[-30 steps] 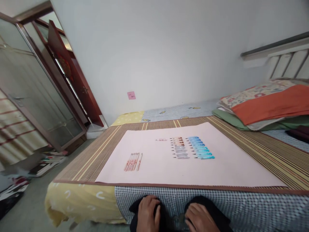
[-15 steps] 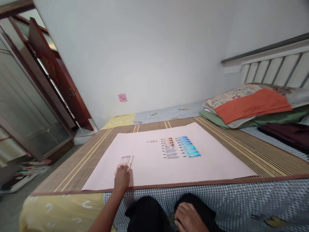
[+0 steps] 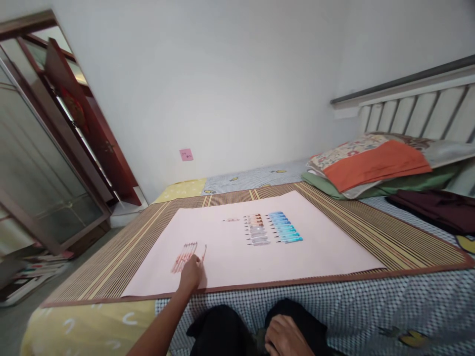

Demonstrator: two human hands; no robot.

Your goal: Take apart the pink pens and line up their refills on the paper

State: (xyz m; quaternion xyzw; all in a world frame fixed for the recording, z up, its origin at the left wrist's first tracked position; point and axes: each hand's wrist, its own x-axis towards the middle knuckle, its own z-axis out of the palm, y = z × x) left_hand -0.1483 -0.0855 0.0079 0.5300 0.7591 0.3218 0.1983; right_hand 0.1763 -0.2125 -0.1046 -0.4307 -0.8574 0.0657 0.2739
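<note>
My left hand (image 3: 192, 273) is closed, its fingertips pinched on the lower end of a slim pen (image 3: 204, 251) with a reddish pattern. The pen lies a little to the right of a row of several similar reddish pens (image 3: 184, 256) on the pale pink sheet (image 3: 230, 267). My fingers hide part of it. My right hand (image 3: 286, 336) rests on my right knee, fingers loosely bent and nothing visible in it. Farther right on the sheet are a column of brown and grey pens (image 3: 257, 230) and a column of blue and turquoise pens (image 3: 285, 227).
A single pale pen (image 3: 231, 220) lies left of the brown ones. The sheet covers part of a striped mat (image 3: 349, 232) on a bed. Folded bedding with an orange cover (image 3: 378, 165) and dark folded cloth (image 3: 434, 210) are at the right. A wall stands behind.
My left hand has shifted slightly right with one reddish pen, widening the gap from the row. The head view has moved a little; my right hand stays on the knee.
</note>
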